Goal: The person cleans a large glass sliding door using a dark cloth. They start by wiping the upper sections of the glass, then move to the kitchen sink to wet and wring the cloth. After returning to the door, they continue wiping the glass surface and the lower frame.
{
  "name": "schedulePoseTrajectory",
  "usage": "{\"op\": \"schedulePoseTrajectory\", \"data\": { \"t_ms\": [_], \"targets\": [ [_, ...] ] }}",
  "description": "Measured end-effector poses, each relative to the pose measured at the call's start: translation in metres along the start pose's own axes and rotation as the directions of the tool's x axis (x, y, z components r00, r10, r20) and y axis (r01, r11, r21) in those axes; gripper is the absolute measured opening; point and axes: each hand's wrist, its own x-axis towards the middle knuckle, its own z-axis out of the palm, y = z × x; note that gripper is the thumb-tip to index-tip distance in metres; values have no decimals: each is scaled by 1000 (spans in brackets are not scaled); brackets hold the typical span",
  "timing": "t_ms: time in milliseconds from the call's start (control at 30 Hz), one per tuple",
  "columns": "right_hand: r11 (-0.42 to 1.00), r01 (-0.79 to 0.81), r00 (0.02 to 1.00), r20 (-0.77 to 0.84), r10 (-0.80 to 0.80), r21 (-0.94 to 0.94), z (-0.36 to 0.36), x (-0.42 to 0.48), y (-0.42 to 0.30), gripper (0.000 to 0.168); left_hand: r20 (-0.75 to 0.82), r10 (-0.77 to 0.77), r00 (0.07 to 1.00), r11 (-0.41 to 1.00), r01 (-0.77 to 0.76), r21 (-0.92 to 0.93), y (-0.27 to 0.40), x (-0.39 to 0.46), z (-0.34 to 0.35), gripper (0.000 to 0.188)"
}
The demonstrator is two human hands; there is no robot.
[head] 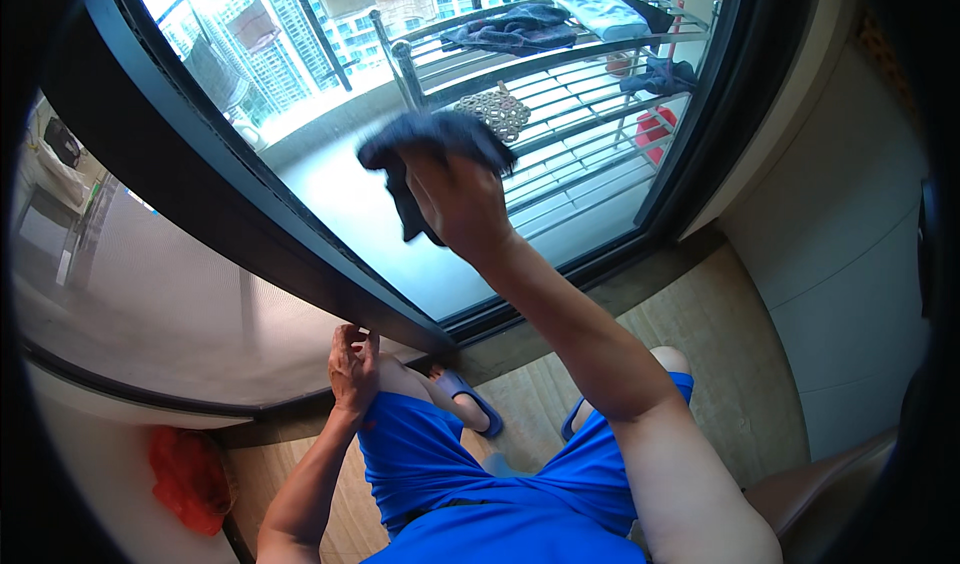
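Observation:
My right hand [461, 196] is stretched forward and grips a dark cloth [420, 133], held up at the glass pane [345, 204] of a door. The cloth is bunched under the palm, and one corner hangs down below the fingers. Lower on the left, my left hand [354, 369] rests beside my knee with its fingers bent at the edge of the dark door frame [300, 271]. Whether those fingertips press on the frame is hard to tell.
Beyond the glass a metal drying rack [555, 61] carries several cloths and a beaded mat [495, 112]. A red plastic bag [187, 481] lies at lower left. A mesh panel [187, 301] fills the left side. Blue slippers [472, 403] stand on the tiled floor [517, 384].

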Motion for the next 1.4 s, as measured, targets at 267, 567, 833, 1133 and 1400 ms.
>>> {"op": "schedulePoseTrajectory", "data": {
  "t_ms": [267,567,833,1133,1400],
  "targets": [
    [995,-100,972,215,91,30,-20,-75,8,23,6,15,1000,1000,-14,-13,-1,0,1,20],
    [998,-57,990,127,59,-15,-9,-32,0,35,12,-1,1000,999,0,33,-1,-1,-2,22],
    [939,-338,920,234,316,59,-12,-73,-14,40,27,8,1000,998,-10,61,3,-1,-5,22],
    [975,-219,937,274,218,-25,-3,-66,-8,63,25,17,1000,998,-19,67,3,0,-5,19],
    [975,-221,934,283,218,-20,0,-61,-7,70,27,19,999,997,-21,71,2,0,-5,19]
  ]
}}
